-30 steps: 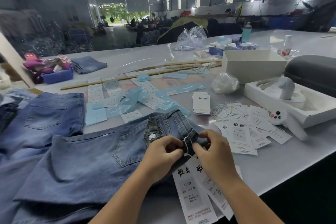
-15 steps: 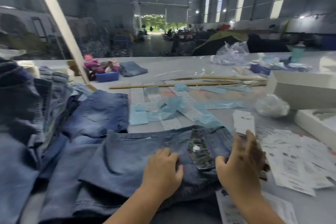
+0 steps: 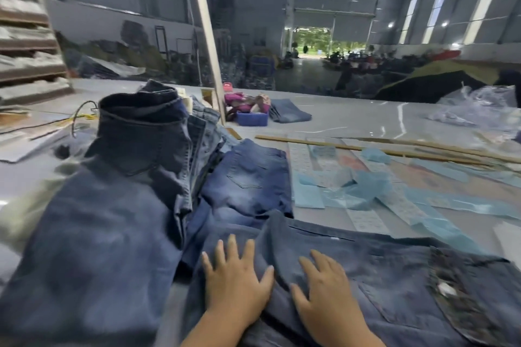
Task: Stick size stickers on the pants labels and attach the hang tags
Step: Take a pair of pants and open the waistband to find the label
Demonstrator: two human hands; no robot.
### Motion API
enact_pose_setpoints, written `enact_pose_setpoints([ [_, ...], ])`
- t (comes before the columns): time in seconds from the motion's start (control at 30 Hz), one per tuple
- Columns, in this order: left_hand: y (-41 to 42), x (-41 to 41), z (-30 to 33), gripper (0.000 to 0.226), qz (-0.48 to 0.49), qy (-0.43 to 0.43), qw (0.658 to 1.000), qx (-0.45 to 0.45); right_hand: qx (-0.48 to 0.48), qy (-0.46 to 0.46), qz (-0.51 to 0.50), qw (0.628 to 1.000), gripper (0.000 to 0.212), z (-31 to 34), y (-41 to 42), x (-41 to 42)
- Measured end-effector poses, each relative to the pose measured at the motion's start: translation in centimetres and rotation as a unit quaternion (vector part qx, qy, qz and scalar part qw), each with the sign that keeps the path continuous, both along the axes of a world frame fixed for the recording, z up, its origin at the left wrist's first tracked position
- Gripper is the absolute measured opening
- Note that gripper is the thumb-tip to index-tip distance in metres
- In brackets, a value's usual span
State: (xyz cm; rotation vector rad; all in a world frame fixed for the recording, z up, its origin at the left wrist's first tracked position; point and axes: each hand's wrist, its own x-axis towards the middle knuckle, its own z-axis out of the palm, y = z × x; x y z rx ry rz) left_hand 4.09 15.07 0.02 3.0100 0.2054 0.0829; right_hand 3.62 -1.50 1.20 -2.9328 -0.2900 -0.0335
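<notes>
Denim covered most of what we saw: a pair of dark blue jeans (image 3: 380, 276) lay flat across the near edge of the grey worktable (image 3: 352, 121), its waistband and open fly toward the right, where the picture was too blurred for us to make out any label or tag. We saw the left hand (image 3: 236, 282) spread flat, fingers straight and apart, pressing on the jeans near a fold in the cloth and holding nothing. The right hand (image 3: 327, 296) lay just beside it, also flat on the denim with its fingers loosely extended and nothing in its grasp. To the left stood a tall stack of folded dark jeans (image 3: 118, 205), the top pair draped toward us, and between that stack and the flat pair lay a folded mid-blue pair of jeans (image 3: 248, 177) with a back pocket showing. Beyond the jeans we found light blue backing strips and white sticker sheets (image 3: 366, 194) scattered over the table, with long thin wooden sticks (image 3: 394, 149) lying behind them. Farther back sat a small blue plastic tray (image 3: 252, 118) holding pink items, beside another folded piece of denim (image 3: 290, 114).
</notes>
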Motion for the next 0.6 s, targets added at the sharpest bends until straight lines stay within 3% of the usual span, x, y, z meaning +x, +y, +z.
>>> enact_pose_setpoints([
  [0.13, 1.2, 0.4, 0.2, 0.063, -0.049, 0.023, 0.998, 0.01, 0.02, -0.003, 0.047, 0.999, 0.042, -0.4, 3.3, 2.2],
  [0.2, 1.4, 0.9, 0.9, 0.057, -0.064, 0.027, 0.998, 0.002, 0.041, -0.001, 0.028, 0.999, 0.023, 0.3, 4.0, 3.3],
  [0.3, 2.5, 3.2, 2.5, 0.053, -0.042, 0.01, 0.997, -0.058, 0.106, 0.0, 0.001, 0.994, 0.013, 1.3, 4.1, 6.1],
  [0.4, 3.2, 6.8, 3.2, 0.037, -0.016, -0.015, 0.99, -0.142, 0.16, 0.003, -0.022, 0.987, 0.015, 2.0, 4.1, 9.8],
  [0.6, 1.0, 15.3, 1.8, 0.034, 0.013, 0.014, 0.991, -0.132, 0.239, 0.103, -0.084, 0.962, 0.028, 1.7, 5.3, 18.3],
])
